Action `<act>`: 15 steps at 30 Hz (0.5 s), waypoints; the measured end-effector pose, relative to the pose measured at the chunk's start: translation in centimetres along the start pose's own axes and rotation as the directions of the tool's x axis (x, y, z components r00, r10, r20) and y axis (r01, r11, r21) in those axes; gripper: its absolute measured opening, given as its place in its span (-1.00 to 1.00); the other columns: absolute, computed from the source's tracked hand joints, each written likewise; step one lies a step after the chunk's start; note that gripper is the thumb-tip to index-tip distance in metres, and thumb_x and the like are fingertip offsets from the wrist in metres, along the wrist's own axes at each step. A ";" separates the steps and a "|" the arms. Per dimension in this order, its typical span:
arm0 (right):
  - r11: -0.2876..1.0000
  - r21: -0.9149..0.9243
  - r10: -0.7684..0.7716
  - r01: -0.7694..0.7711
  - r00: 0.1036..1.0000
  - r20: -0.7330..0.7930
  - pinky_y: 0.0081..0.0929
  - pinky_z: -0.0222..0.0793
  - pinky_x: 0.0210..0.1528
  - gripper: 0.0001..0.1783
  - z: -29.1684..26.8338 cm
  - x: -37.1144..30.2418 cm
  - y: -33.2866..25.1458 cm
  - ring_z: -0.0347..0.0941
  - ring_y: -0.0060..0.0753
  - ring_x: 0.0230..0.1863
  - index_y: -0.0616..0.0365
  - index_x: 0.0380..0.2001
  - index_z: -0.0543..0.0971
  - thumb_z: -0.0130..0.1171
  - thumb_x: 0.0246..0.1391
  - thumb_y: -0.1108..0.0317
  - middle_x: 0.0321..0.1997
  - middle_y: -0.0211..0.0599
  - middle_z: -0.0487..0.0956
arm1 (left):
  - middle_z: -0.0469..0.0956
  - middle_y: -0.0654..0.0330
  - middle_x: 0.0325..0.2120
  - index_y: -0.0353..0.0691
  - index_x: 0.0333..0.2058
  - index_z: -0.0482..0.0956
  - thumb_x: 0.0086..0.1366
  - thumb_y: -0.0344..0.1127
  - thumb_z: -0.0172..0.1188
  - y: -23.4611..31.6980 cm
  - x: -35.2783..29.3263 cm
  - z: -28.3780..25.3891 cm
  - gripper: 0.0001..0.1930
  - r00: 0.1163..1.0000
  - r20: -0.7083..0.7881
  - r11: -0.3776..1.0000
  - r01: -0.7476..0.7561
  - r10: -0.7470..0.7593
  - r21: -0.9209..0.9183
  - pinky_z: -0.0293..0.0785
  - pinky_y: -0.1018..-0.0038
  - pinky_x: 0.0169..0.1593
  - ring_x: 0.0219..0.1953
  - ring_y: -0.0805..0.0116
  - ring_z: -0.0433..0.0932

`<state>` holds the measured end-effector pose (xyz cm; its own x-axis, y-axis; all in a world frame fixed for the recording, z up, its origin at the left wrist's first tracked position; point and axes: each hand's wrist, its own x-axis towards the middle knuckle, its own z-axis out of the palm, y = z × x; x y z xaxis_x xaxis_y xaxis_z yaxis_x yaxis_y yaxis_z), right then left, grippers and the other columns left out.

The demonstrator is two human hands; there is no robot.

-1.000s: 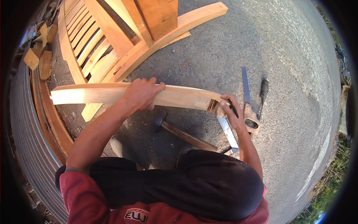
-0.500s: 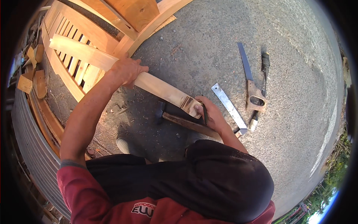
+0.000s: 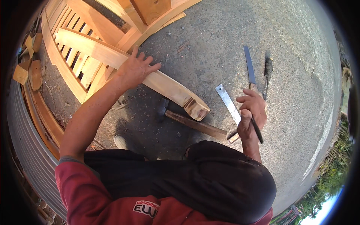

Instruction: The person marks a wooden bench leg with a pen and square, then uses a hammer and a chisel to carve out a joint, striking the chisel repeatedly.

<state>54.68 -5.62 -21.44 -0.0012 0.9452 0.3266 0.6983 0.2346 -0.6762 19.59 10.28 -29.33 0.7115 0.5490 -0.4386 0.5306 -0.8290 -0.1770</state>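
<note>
A curved wooden piece [image 3: 170, 88] slants across in front of me, its dark-marked near end [image 3: 197, 108] above the ground. My left hand [image 3: 137, 69] lies over its middle, fingers spread on the wood. Between the thumb and palm of my right hand [image 3: 253, 112] is a dark pencil-like stick [image 3: 257, 130], its lower end pointing down. That hand is apart from the wood, above a handsaw [image 3: 249, 65] whose handle it mostly hides. Just left of it lies a metal try square [image 3: 228, 102], partly covered by the hand.
Beneath the wooden piece a hammer [image 3: 197, 125] lies by my feet. Right of the saw is a thin tool with a black-wrapped handle [image 3: 268, 67]. Slatted wooden framework [image 3: 77, 48] fills the upper left; wood offcuts [image 3: 22, 73] and corrugated metal sheet [image 3: 28, 131] border the left.
My right hand has left the end of the wooden piece and moved right with the dark stick. My left hand's fingers have spread out on the wood.
</note>
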 end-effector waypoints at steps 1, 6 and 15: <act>0.991 -0.022 -0.129 0.128 0.991 -0.042 0.05 0.47 -0.02 -0.41 -1.7 1.3 -1.4 0.59 0.08 -0.03 0.16 -0.52 0.39 -0.03 0.37 -0.15 -0.52 -0.12 0.54 | 0.48 0.15 0.00 0.12 0.29 0.35 0.26 -0.28 0.20 0.6 -0.3 0.0 -0.41 0.999 -0.034 1.000 -0.025 0.025 -0.009 0.07 -0.10 0.40 0.16 0.14 0.46; 0.859 0.394 -0.246 0.327 0.939 -0.241 -0.07 0.45 -0.30 -0.25 -8.1 4.7 -7.9 0.26 -0.31 -0.55 0.02 -0.57 0.20 -0.13 0.21 -0.50 -0.72 -0.45 0.10 | 0.39 0.13 0.17 0.11 0.36 0.27 0.29 -0.24 0.18 4.0 -0.3 0.1 -0.35 0.981 -0.145 0.991 -0.133 0.128 -0.024 -0.01 -0.17 0.43 0.35 0.14 0.27; 0.716 0.698 0.040 0.010 0.998 -0.055 -0.10 0.40 -0.26 -0.36 -11.9 3.3 -17.4 0.30 -0.30 -0.42 -0.09 -0.27 0.48 -0.06 0.18 -0.48 -0.48 -0.38 0.30 | 0.40 0.09 0.16 -0.15 0.33 0.27 0.19 -0.24 0.25 14.0 0.4 -3.0 -0.29 0.893 -0.377 0.822 -0.399 0.247 -0.406 0.01 -0.18 0.42 0.37 0.13 0.25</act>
<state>51.05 -9.30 -0.71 0.0665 0.9399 0.3350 0.0004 0.3357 -0.9420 28.68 -0.75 -29.32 0.9400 0.3254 -0.1030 0.3392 -0.8572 0.3876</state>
